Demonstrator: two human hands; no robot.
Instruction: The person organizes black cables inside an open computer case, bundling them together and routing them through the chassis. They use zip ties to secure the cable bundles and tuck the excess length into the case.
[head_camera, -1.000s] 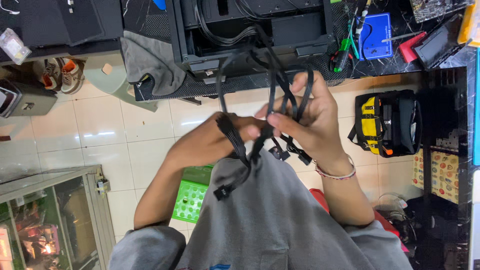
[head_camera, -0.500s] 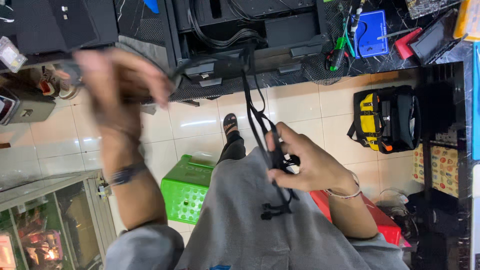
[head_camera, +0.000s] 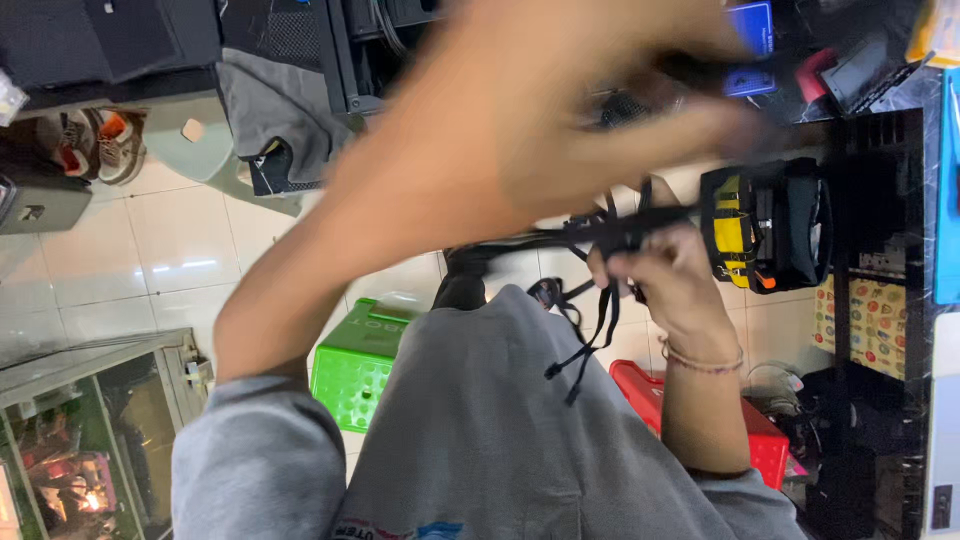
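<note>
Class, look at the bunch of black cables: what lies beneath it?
Under the black cables are a grey-clad lap and pale floor tiles. The right hand hides part of the bundle.

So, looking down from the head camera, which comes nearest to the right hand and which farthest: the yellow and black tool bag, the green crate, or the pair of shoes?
From the right hand, which grips the black cables:
1. Yellow and black tool bag, just beyond the hand, right of it in the picture.
2. Green crate, on the floor, left of the lap.
3. Pair of shoes, far upper left.
</note>
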